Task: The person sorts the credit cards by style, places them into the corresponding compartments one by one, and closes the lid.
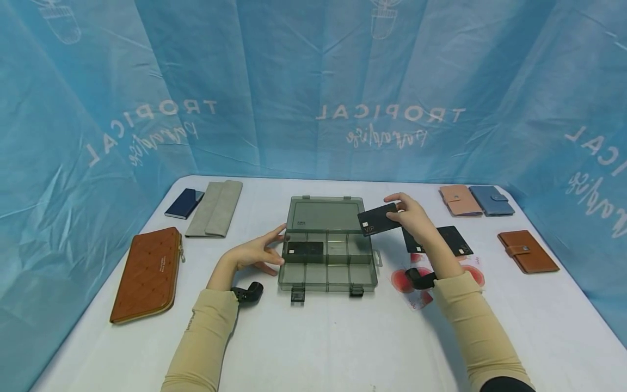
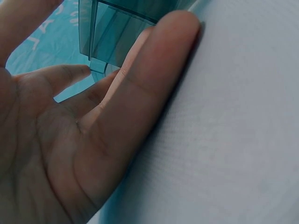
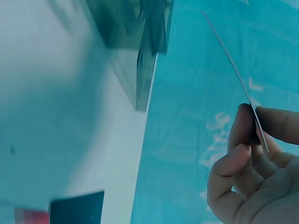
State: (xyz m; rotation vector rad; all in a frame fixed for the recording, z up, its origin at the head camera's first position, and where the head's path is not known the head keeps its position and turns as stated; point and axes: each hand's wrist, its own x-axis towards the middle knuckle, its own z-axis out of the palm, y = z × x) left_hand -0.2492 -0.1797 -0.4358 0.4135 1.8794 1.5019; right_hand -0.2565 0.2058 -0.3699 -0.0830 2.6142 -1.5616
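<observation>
A black VIP card [image 1: 376, 220] is pinched between the thumb and fingers of my right hand [image 1: 413, 218], raised beside the upper right of a clear grey-green compartment box [image 1: 338, 275]. In the right wrist view the card [image 3: 232, 60] appears edge-on. The box lies unfolded, its lid [image 1: 323, 212] leaning back. Another black card [image 1: 308, 249] lies in its left compartments. My left hand [image 1: 257, 250] rests at the box's left side, fingers spread and fairly straight; its thumb [image 2: 145, 88] is at the box in the left wrist view. Beneath my right forearm lie more black cards [image 1: 453, 239].
Red-patterned sheets [image 1: 475, 275] lie under those cards. On the left are a brown zip wallet [image 1: 147, 275], a grey folded case [image 1: 215, 209] and a navy card holder [image 1: 182, 203]. At right are tan [image 1: 460, 200], blue [image 1: 491, 200] and brown [image 1: 529, 251] wallets.
</observation>
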